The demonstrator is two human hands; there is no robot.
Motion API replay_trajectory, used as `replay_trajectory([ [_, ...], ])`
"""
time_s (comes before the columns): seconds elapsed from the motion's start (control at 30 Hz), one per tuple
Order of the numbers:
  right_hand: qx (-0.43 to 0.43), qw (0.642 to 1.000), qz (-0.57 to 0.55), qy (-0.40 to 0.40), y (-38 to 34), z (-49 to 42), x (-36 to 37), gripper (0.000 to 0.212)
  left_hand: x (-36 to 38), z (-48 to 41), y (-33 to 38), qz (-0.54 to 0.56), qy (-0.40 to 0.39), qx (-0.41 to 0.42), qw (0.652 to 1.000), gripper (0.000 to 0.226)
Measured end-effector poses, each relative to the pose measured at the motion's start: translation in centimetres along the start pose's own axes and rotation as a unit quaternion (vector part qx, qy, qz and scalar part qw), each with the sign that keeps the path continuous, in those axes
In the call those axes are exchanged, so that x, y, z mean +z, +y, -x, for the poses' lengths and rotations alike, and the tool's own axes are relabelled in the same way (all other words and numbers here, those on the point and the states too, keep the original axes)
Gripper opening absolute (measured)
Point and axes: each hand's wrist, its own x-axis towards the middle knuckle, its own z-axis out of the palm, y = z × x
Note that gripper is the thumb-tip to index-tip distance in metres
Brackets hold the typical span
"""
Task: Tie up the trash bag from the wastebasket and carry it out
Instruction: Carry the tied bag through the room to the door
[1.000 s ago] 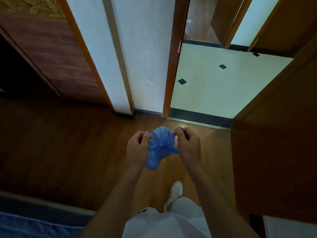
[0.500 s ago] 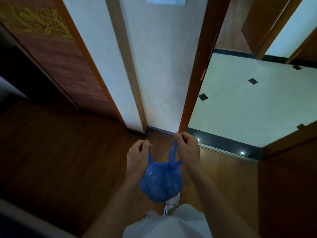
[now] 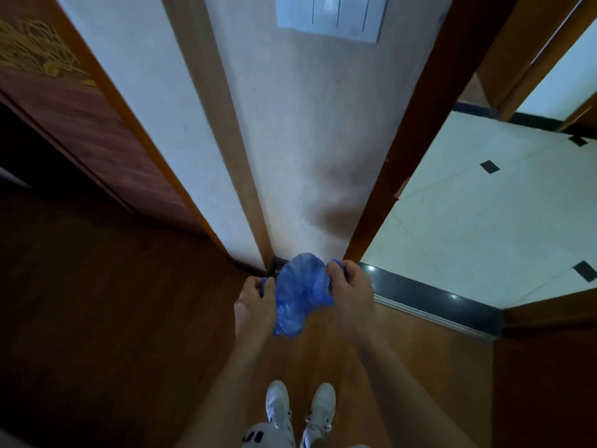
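Left hand (image 3: 255, 297) and right hand (image 3: 350, 287) each gripped end of blue trash bag (image 3: 298, 291), held above wooden floor (image 3: 129, 318), white shoes (image 3: 300, 407) below.

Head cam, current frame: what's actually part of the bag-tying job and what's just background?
Part of the job:
- blue trash bag, held up between both hands
- left hand, closed grip on the bag's left edge
- right hand, closed grip on the bag's right edge

Background:
- light switch panel on the wall
- wooden door frame
- white tiled floor beyond the doorway
- white shoes
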Motion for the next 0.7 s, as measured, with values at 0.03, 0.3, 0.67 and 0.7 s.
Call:
replay_trajectory([
  [0.03,0.007,1.0,-0.003,0.002,0.2,-1.0,0.5,0.022,0.2,-1.0,-0.3,0.013,-0.002,-0.005,1.0,0.018],
  [0.3,0.087,0.995,0.041,0.04,7.6,-7.8,4.5,0.018,4.7,-9.9,-5.4,-0.002,-0.025,0.009,1.0,0.013],
  [0.67,0.135,0.988,0.05,0.06,26.8,-16.1,9.8,0.018,18.0,-20.5,-19.1,-0.006,-0.041,0.015,0.999,0.013],
  [0.7,0.137,0.987,0.052,0.065,27.9,-16.8,10.2,0.018,18.7,-21.4,-19.7,-0.013,-0.042,0.025,0.999,0.013],
])
